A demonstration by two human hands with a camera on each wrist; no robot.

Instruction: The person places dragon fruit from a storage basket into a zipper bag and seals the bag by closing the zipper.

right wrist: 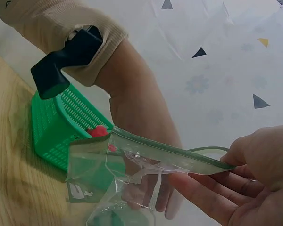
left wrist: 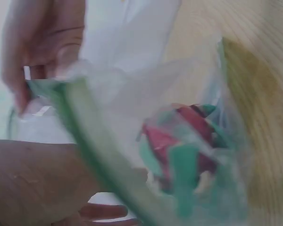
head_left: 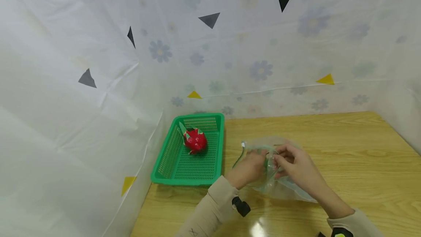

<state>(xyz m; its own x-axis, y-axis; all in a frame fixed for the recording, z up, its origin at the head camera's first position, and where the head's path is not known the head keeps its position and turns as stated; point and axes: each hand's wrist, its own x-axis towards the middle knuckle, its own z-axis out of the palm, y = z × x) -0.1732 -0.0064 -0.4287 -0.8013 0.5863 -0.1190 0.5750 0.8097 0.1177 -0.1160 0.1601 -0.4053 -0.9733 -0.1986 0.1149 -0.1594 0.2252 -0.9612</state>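
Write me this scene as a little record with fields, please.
Surface: wooden table
Basket: green basket, on the table, left of the bag
In basket: one red dragon fruit
Bag: clear bag with a green strip along its mouth
In bag: red-and-green fruit, blurred behind plastic
Left hand: at the bag's mouth, fingers partly seen through plastic
Right hand: pinches the bag's edge

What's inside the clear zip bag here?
The left hand is inside the bag; a red-and-green item shows through the plastic in the left wrist view. Its underside is hidden, and blur obscures its outline.
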